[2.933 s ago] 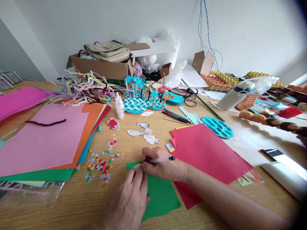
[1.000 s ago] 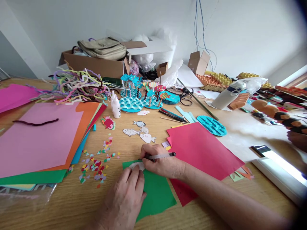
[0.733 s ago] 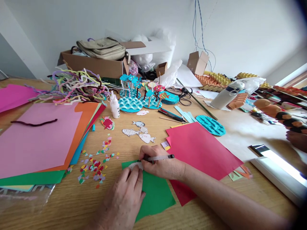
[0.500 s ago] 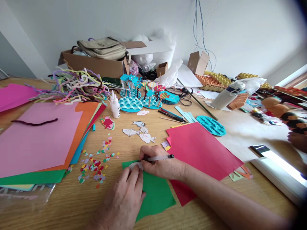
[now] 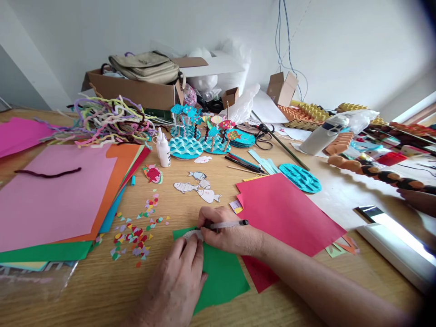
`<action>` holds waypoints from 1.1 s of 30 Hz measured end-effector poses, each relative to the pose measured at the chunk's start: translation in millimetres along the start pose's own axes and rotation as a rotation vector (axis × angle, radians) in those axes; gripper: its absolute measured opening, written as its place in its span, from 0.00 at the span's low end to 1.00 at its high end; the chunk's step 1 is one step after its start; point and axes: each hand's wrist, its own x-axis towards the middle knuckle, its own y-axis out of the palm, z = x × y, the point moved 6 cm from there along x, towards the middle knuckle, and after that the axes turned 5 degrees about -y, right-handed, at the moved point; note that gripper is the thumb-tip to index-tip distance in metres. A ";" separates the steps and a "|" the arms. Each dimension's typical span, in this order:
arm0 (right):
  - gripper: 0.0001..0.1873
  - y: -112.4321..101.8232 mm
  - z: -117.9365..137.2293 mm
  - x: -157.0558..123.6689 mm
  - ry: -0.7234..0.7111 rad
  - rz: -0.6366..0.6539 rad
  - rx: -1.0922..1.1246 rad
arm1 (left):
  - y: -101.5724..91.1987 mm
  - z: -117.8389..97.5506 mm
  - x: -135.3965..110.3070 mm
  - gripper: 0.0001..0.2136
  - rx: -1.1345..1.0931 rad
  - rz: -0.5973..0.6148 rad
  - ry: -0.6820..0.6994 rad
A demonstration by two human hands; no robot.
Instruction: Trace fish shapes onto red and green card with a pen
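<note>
- The green sheet [image 5: 223, 277] lies flat toward the near edge of the tabletop [image 5: 109, 295], about midway across, with a small white cutout [image 5: 190, 235] at its far-left corner.
- The left hand [image 5: 180, 272] spreads its fingers nearly straight, close together, and presses their tips down on the cutout; it grips nothing.
- The right hand [image 5: 229, 234] has thumb and fingers curled tightly around a pen [image 5: 231, 224] (its tip is hidden), just beside the cutout.
- Both papers look light, thin and easy to crease; the cutout likely slides unless pressed from above, while the sheet is best held by a side edge or corner. The pen seems stiff and light, best pinched low on the barrel.
- Right of the sheet, a red sheet [image 5: 289, 213] reaches toward the tabletop's right side; left of it, paper bits [image 5: 136, 236] lie scattered.
- Beyond the hands are white paper fish [image 5: 209, 195], then a glue bottle [image 5: 164, 152] standing upright, nearer the tabletop's far edge.
</note>
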 end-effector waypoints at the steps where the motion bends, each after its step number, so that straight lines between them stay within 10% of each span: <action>1: 0.06 0.3 -0.3 0.0 0.005 0.000 0.002 | 0.5 0.0 -0.3 0.19 0.002 0.002 0.000; 33: 0.08 -4.5 4.7 1.0 0.013 0.046 -0.049 | 1.3 0.8 -1.5 0.16 -0.002 0.005 0.017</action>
